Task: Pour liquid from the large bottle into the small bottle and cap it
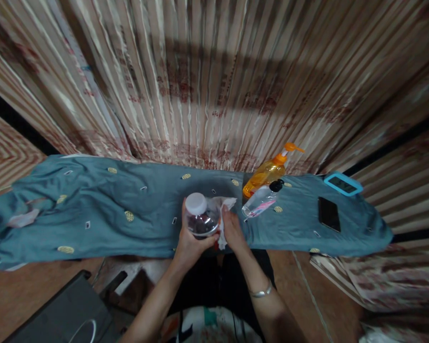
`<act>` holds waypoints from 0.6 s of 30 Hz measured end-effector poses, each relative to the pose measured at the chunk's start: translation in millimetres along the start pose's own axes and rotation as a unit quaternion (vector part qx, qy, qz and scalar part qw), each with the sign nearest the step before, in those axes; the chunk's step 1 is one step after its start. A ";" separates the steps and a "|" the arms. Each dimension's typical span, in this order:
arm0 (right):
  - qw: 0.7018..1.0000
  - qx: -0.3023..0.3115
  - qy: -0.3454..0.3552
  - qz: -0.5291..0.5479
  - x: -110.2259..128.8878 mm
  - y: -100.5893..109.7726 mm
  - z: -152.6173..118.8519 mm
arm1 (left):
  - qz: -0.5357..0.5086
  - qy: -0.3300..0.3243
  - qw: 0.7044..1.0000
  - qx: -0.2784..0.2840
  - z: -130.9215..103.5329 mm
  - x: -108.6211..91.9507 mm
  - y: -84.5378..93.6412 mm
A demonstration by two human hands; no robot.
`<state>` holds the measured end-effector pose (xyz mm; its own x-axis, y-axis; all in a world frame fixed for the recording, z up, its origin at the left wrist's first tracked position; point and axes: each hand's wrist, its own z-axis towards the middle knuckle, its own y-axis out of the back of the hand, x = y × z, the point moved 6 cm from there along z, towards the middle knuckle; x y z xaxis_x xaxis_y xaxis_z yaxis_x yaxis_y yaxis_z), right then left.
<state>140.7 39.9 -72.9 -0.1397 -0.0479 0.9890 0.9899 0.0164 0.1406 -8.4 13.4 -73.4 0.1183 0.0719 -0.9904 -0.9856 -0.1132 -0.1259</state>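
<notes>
The left hand grips a clear plastic bottle with a white cap above the near edge of the desk, draped in blue-grey cloth. The right hand presses a crumpled white tissue against the bottle's side. Just beyond lie an orange pump bottle and a small clear black-capped bottle; farther right, a black phone.

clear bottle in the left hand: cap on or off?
On. The white cap sits on the clear bottle held by the left hand; the right hand presses a white cloth against it.

Home room: patterned curtain behind worktop; blue bedsheet-like cloth over worktop; phone, soap pump bottle on it.
</notes>
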 end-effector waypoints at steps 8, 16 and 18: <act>0.998 -0.041 -0.046 -0.022 -27.0 9.9 -21.5 | -0.010 -0.003 1.000 -0.009 4.7 7.6 4.2; 0.998 -0.052 0.012 0.040 43.6 13.5 -9.8 | 0.021 0.003 0.996 0.090 -16.5 -11.0 -13.9; 0.998 -0.044 0.010 0.045 34.6 11.8 -5.0 | 0.029 0.000 0.993 0.114 -15.5 -11.2 -11.7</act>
<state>147.7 33.5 -37.3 -0.0509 -0.0706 0.9962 0.9967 -0.0662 0.0462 3.6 -1.4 -61.7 0.0600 0.0727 -0.9956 -0.9926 0.1096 -0.0518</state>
